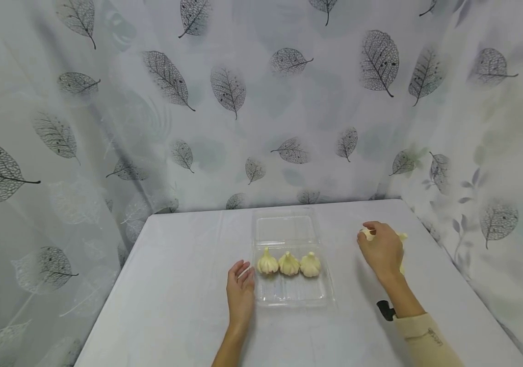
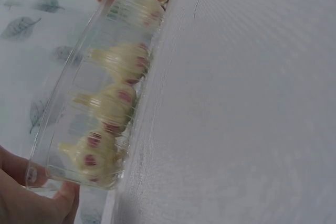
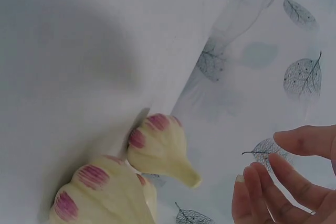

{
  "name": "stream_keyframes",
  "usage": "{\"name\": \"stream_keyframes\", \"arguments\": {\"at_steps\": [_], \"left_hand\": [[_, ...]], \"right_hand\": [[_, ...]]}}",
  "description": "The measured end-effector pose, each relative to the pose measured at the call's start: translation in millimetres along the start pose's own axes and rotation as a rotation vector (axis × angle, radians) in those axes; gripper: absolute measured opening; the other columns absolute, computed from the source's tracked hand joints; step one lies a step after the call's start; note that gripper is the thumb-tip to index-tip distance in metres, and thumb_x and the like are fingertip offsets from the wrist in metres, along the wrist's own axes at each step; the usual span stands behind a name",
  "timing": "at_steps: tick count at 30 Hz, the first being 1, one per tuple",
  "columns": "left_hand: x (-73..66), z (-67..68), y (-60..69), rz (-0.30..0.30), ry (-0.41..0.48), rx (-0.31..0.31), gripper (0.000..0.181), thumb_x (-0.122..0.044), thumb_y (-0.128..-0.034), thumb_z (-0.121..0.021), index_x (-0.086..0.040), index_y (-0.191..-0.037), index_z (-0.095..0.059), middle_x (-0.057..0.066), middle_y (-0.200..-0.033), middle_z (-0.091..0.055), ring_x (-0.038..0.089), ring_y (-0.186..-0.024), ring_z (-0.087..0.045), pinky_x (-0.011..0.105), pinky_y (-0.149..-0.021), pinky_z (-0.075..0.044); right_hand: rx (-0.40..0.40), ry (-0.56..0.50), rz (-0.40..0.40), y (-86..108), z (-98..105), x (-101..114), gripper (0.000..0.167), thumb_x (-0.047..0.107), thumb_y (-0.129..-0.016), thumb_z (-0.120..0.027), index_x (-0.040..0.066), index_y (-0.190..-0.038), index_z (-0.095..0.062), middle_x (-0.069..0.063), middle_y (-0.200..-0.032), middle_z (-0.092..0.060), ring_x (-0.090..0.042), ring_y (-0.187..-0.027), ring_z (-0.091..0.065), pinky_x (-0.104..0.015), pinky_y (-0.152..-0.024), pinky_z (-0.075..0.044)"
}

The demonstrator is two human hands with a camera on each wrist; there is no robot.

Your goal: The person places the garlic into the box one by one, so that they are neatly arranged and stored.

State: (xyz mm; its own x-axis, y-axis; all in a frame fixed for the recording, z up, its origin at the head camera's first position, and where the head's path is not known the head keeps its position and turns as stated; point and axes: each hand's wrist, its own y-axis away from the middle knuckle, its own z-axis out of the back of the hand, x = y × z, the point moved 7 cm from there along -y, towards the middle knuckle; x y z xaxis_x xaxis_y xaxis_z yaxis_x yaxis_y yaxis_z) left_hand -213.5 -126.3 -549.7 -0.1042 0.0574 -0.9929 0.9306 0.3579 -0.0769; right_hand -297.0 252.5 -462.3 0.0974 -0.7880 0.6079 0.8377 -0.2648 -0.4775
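My left hand (image 1: 240, 293) rests against the left side of a clear plastic clamshell box (image 1: 284, 300), its fingers touching the rim. In the left wrist view, those fingers (image 2: 65, 195) lie at the box's end wall. Three garlic bulbs (image 1: 289, 264) stand in a row inside the box, stems pointing away. On the right, my right hand (image 1: 382, 250) hovers above more garlic, partly hiding it. The right wrist view shows its thumb and fingers apart with nothing between them, beside a loose garlic bulb (image 3: 160, 145) and a larger-looking, nearer bulb (image 3: 102, 192).
The box's lid (image 1: 284, 228) is folded back flat toward the far edge of the white-covered table (image 1: 183, 285). A leaf-patterned curtain (image 1: 261, 102) hangs behind and at both sides. A small black device (image 1: 385, 310) sits at my right wrist.
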Motion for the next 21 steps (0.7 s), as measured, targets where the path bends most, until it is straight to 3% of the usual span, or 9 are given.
{"name": "stream_keyframes", "arguments": {"at_steps": [7, 21], "left_hand": [[0.0, 0.1, -0.7, 0.001, -0.007, -0.008, 0.053, 0.017, -0.0963, -0.051, 0.004, -0.147, -0.043, 0.024, -0.142, -0.053, 0.040, -0.132, -0.057, 0.037, -0.110, -0.051], [-2.2, -0.6, 0.6, -0.002, 0.008, 0.005, 0.052, 0.016, -0.0981, -0.052, 0.004, -0.148, -0.042, 0.023, -0.143, -0.052, 0.039, -0.134, -0.056, 0.036, -0.111, -0.051]], "right_hand": [[0.114, 0.070, -0.128, -11.2, 1, -23, 0.034, 0.020, -0.094, -0.067, 0.003, -0.123, -0.073, -0.026, -0.114, -0.070, -0.048, -0.096, -0.066, -0.061, -0.064, -0.053], [0.186, 0.112, -0.152, -16.6, -6, -46, 0.041, 0.016, -0.093, -0.057, -0.003, -0.127, -0.069, -0.030, -0.118, -0.069, -0.054, -0.095, -0.066, -0.060, -0.062, -0.055]]}}
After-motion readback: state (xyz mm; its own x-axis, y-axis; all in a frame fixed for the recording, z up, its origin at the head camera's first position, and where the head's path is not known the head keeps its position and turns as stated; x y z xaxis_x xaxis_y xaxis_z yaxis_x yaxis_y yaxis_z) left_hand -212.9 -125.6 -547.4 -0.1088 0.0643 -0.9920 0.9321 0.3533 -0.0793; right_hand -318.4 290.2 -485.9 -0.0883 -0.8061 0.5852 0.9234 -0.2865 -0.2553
